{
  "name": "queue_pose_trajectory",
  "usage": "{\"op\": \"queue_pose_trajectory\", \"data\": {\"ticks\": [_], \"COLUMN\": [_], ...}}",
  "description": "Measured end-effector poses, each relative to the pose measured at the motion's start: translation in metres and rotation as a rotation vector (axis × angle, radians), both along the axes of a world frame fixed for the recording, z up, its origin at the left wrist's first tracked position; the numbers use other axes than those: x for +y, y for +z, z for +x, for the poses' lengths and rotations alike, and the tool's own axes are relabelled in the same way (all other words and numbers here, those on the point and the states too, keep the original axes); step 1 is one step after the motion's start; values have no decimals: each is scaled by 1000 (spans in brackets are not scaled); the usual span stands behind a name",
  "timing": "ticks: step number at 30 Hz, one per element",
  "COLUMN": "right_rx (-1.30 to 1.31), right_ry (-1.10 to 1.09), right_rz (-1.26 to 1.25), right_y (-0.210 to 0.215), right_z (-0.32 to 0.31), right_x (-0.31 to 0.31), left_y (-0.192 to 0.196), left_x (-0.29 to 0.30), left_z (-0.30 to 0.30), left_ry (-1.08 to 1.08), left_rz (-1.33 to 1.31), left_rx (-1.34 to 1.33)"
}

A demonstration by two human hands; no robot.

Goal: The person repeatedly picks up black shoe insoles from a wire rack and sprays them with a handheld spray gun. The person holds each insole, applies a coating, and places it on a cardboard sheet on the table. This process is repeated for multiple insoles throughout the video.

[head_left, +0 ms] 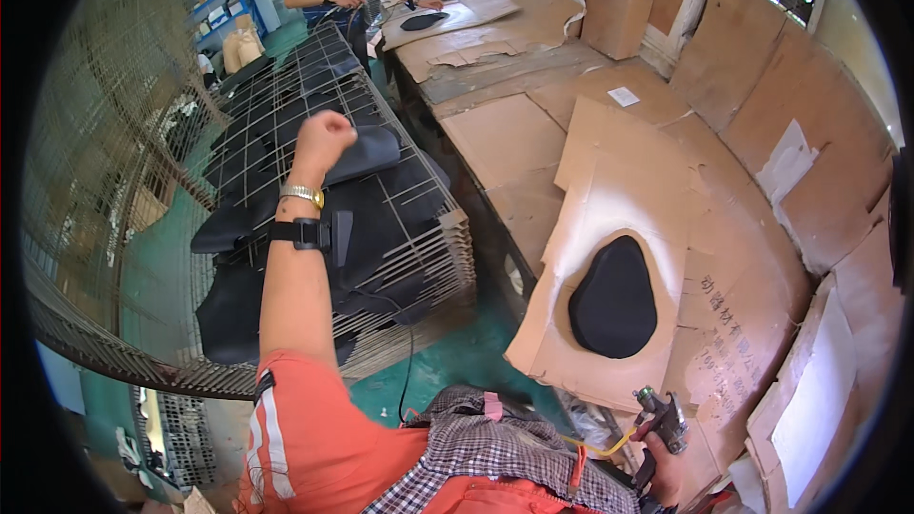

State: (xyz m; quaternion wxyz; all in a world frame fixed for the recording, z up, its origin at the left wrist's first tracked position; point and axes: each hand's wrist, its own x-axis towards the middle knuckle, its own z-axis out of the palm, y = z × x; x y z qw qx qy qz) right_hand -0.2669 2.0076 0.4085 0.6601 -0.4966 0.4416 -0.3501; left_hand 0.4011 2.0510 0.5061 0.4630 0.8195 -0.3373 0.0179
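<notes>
Two hands: my left hand (324, 141) is closed around the edge of a black pad (367, 154) on the wire rack (286, 86); my right hand (664, 464) grips a spray gun (662, 419).
Pad look: dark, flat, rounded, matte.
Hidden: left fingers are turned away; the right hand is cut by the frame edge.
Position: another black pad (614, 297) lies on cardboard (609, 200), above the gun.
</notes>
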Motion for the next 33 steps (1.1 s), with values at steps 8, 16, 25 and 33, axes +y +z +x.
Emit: {"op": "queue_pose_trajectory", "data": {"ticks": [8, 16, 25, 33], "right_rx": [-56, -67, -57, -39], "right_ry": [223, 214, 145, 176], "right_rz": [95, 123, 154, 132], "right_y": [-2, -7, -15, -12], "right_z": [59, 76, 93, 109], "right_x": [-26, -24, -14, -6], "left_y": [-57, 19, 105, 65], "left_x": [-7, 28, 54, 1], "left_z": [-7, 38, 66, 96], "left_ry": [81, 55, -133, 46], "left_rz": [721, 179, 199, 103], "left_rx": [-417, -323, 243, 79]}}
